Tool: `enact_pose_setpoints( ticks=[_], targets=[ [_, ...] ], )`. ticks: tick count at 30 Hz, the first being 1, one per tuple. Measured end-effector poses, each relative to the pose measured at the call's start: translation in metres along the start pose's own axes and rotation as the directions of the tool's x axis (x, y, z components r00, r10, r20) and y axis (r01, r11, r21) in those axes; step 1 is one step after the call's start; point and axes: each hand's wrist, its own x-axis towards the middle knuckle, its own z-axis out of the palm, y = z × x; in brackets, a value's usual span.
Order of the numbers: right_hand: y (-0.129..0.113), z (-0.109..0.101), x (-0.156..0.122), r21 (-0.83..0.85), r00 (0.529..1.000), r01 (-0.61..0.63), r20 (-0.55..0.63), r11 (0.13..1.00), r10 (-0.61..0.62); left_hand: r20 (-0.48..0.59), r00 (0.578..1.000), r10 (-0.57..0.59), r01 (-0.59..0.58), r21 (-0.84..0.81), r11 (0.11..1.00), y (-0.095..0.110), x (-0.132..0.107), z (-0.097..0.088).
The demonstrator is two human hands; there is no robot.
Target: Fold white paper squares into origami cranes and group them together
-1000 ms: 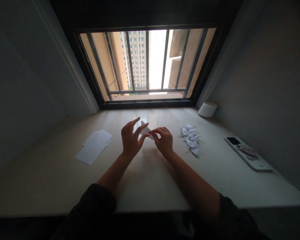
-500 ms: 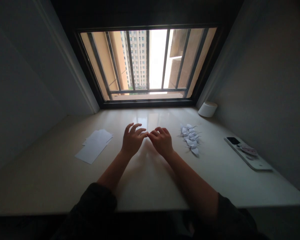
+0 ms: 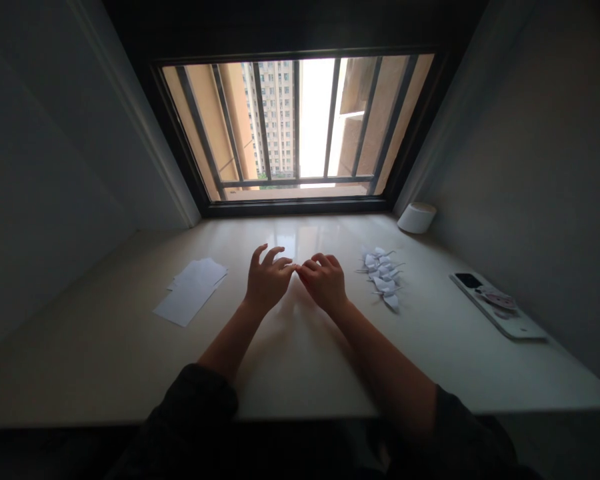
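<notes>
My left hand (image 3: 267, 283) and my right hand (image 3: 325, 283) rest side by side on the pale desk (image 3: 300, 363), fingertips meeting at the middle. Both have their fingers curled down and pressed onto a small folded white paper, which the fingers almost wholly hide. The left hand's outer fingers are lifted slightly. A loose stack of white paper sheets (image 3: 190, 293) lies to the left of the hands. A pile of several small folded white paper figures (image 3: 383, 275) lies to the right.
A white cylindrical object (image 3: 417, 218) stands at the back right corner. A flat white slab with a dark phone and a small item on it (image 3: 497, 308) lies near the right wall. A barred window (image 3: 300, 127) fills the back; walls close in both sides.
A second ago my left hand was raised and spread with the folded paper showing between the hands. It has come down, both hands now press the paper flat and cover it.
</notes>
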Motion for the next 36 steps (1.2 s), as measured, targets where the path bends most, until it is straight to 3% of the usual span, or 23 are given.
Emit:
enact_pose_setpoints(
  ticks=[4,10,14,19,23,25,29,32,36],
  targets=[
    [0.000,-0.003,0.001,0.020,1.000,-0.011,-0.018,1.000,0.011,-0.004,1.000,0.006,-0.006,0.003,1.000,-0.001,0.002,-0.003],
    [0.004,-0.004,0.001,0.028,0.999,-0.040,-0.018,0.999,0.040,-0.033,0.999,0.031,-0.027,0.132,0.991,-0.014,0.002,-0.010],
    [0.007,-0.003,0.000,0.029,0.997,-0.074,-0.015,0.997,0.075,-0.066,0.998,-0.012,0.025,0.203,0.979,-0.023,0.001,-0.019],
    [0.004,-0.003,0.001,0.030,0.997,-0.071,-0.025,0.997,0.072,-0.063,0.997,-0.036,0.053,0.293,0.955,-0.019,0.002,-0.023],
    [0.006,0.000,-0.001,0.042,0.996,-0.079,-0.030,0.996,0.081,-0.119,0.987,-0.110,0.141,0.307,0.941,-0.024,0.001,-0.026],
    [0.008,0.003,-0.002,0.073,0.991,-0.116,-0.052,0.990,0.120,-0.202,0.963,-0.181,0.238,0.305,0.922,-0.030,0.000,-0.029],
    [0.009,0.013,-0.003,0.293,0.961,-0.204,-0.124,0.934,0.249,-0.162,0.965,-0.204,0.237,0.215,0.947,-0.036,-0.002,-0.026],
    [0.004,0.020,-0.003,0.509,0.918,-0.264,-0.128,0.819,0.376,-0.062,0.981,-0.182,0.187,0.105,0.977,-0.034,-0.001,-0.017],
    [-0.002,0.024,-0.002,0.637,0.864,-0.339,-0.081,0.692,0.497,-0.019,0.941,-0.339,0.327,-0.220,0.919,-0.029,0.000,-0.003]
  ],
)
